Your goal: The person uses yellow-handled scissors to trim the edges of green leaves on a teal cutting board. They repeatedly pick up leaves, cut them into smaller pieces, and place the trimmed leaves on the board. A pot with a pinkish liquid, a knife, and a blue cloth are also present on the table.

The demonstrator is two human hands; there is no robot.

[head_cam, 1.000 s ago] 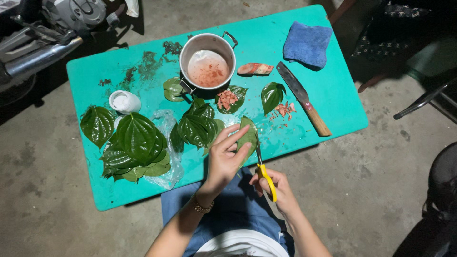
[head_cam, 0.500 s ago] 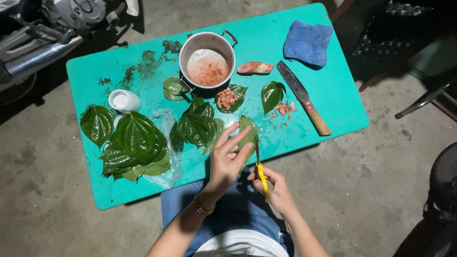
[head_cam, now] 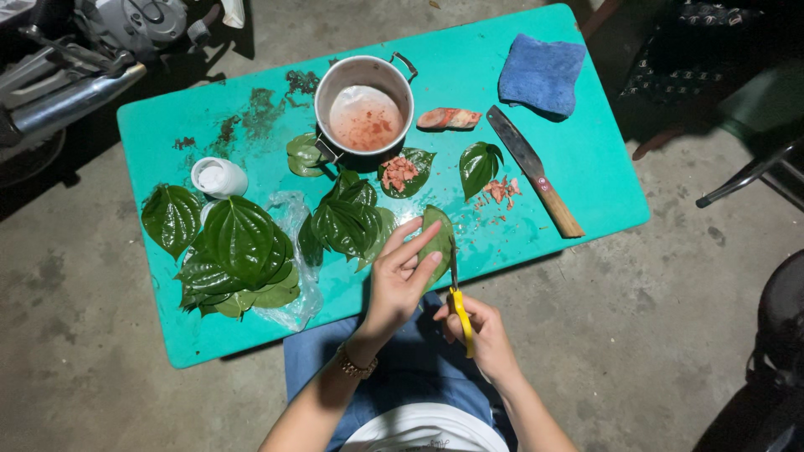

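My left hand holds a green heart-shaped leaf over the near edge of the turquoise table, fingers pinching its lower part. My right hand grips yellow-handled scissors, whose blades point up along the leaf's right edge. A pile of the same dark green leaves lies on clear plastic at the left, and a smaller bunch of leaves sits in the middle of the table.
A metal pot with reddish liquid stands at the back. Near it lie a leaf with reddish chopped bits, a reddish chunk, a wooden-handled knife, a blue cloth and a white cup. Motorbike parts are at far left.
My right hand with the scissors has shifted slightly up toward the leaf. My left hand keeps the leaf in nearly the same place.
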